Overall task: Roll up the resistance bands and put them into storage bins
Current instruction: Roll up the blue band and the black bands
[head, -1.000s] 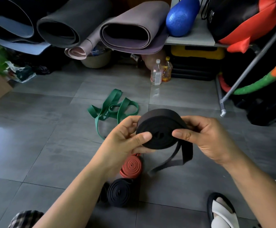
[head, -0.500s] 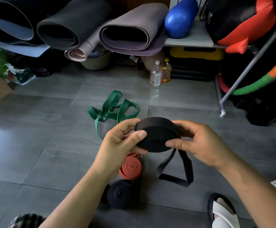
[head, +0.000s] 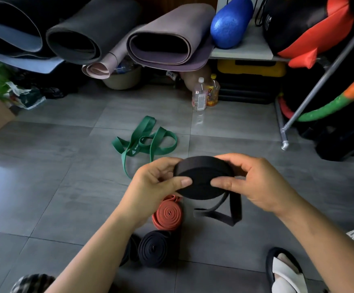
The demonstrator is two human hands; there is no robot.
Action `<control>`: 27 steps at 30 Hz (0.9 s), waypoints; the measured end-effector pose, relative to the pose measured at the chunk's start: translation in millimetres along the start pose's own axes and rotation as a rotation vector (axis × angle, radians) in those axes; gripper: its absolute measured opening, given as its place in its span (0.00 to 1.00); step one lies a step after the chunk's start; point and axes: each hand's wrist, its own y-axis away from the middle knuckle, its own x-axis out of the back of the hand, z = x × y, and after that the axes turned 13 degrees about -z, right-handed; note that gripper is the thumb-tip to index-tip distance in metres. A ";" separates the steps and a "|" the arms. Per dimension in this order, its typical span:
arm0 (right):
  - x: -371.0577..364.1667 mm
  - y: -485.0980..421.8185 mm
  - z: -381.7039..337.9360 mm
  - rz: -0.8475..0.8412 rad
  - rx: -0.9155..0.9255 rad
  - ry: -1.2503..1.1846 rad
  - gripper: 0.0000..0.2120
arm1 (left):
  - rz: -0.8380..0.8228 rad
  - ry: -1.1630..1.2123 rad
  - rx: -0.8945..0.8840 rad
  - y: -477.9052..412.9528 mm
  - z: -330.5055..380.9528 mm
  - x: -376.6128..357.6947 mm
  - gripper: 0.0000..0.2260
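We get very little legible text here. The black-and-red bag (head: 294, 24) on the shelf has white capitals, and only what looks like "NG" shows. The rest is cut off. The green band (head: 134, 152) on the floor has a white triangle logo plus a line of small print — too small to read. Labels on the clear bottle (head: 199, 98) and the orange bottle (head: 213, 95) are blurred — nothing readable.

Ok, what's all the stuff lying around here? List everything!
Held roll: 1, black, between both hands, tail hanging.
Orange roll: 1, orange, floor under hands.
Floor roll: 1, black, nearest the person.
Green band: 1, green, unrolled, beyond hands.
Mats: 4, grey, purple, pink, blue-black, back.
Foam roller: 1, blue, shelf.
Bottles: 2, clear and orange, by shelf.
Slipper: 1, white, lower right.
Left hand: 1, grips held roll.
Right hand: 1, grips held roll.
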 end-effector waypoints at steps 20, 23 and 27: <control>-1.0 -1.5 40.5 -0.252 -0.257 0.238 0.08 | 0.084 0.200 -0.105 6.0 22.7 24.2 0.23; 1.6 0.8 52.1 -0.290 -0.314 0.349 0.06 | 0.171 0.228 -0.093 9.1 25.0 35.8 0.26; 10.0 4.7 68.9 -0.350 -0.450 0.520 0.11 | 0.284 0.249 -0.114 19.6 29.0 56.0 0.28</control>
